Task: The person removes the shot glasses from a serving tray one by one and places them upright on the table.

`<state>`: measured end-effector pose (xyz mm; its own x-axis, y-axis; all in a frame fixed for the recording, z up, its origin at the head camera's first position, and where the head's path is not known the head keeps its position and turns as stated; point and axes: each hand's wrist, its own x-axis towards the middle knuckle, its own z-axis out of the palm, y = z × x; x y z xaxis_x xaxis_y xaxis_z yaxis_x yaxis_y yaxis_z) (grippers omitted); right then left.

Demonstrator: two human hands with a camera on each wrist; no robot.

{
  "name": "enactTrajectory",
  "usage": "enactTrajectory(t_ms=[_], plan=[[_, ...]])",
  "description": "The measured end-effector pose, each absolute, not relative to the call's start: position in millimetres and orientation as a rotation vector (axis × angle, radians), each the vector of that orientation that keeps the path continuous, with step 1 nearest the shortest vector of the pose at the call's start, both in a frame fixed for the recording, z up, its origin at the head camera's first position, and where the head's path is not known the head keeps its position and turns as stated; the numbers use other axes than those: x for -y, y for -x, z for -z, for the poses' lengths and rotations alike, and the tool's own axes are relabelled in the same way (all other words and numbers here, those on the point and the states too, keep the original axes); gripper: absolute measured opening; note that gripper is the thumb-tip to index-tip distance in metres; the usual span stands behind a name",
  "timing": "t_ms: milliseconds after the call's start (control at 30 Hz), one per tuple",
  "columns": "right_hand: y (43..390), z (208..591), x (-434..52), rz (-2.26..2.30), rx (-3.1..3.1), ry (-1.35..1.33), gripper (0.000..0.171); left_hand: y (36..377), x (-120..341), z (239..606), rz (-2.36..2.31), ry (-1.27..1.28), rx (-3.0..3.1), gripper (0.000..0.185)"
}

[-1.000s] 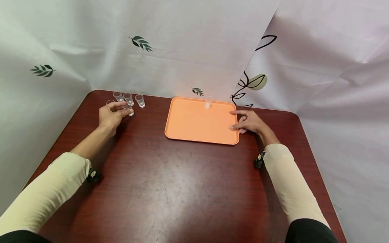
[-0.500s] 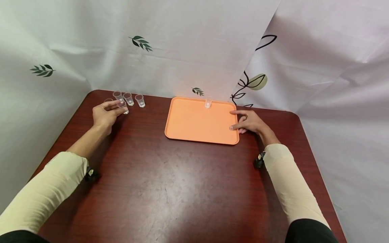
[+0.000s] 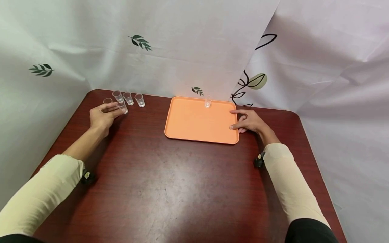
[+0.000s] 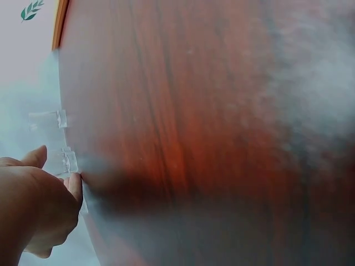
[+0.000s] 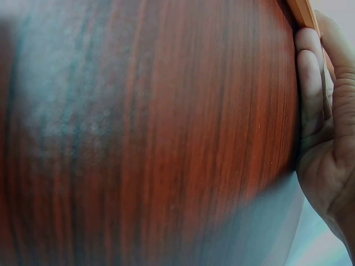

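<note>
Near the far left corner of the tabletop [image 3: 188, 189], the left hand [image 3: 101, 116] pinches a small clear cup [image 3: 122, 107] between thumb and fingertips; the cup looks to be at or just off the wood, and I cannot tell which. Four more clear cups [image 3: 128, 98] stand just behind it along the far edge. The right hand [image 3: 249, 122] rests with straight, relaxed fingers on the right rim of the orange tray [image 3: 194, 121], gripping nothing and seemingly steadying it. One clear cup on the tray [image 3: 208, 101] stands at its far edge. The step in hand appears to be picking up a cup from the group. The next move likely calls for a level carry toward the tray's far edge, clear of the neighbouring cups.
</note>
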<state>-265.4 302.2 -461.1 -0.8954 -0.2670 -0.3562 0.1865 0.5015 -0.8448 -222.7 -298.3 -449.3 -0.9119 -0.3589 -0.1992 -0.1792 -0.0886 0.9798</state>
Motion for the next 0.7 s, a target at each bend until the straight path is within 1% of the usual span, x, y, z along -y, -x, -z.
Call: enactTrajectory(t_ms=[233,433,567,700], plan=[[259.9,446.3,-294.8,1.383,-2.263,0.041,0.088,210.5,302.6,448.5,2.174,-0.602,2.017,0.042],[254.9,437.0,-291.6,1.387,-2.259,0.047,0.087,200.5,303.1,449.6,2.167,-0.591,2.045,0.045],[255.5,438.6,-292.6,1.391,-2.255,0.046,0.086,195.4,299.2,449.8,2.179,-0.565,2.053,0.045],[260.8,450.4,-297.3,1.395,-2.266,0.044,0.086,191.7,292.5,449.2,2.212,-0.522,2.045,0.043]])
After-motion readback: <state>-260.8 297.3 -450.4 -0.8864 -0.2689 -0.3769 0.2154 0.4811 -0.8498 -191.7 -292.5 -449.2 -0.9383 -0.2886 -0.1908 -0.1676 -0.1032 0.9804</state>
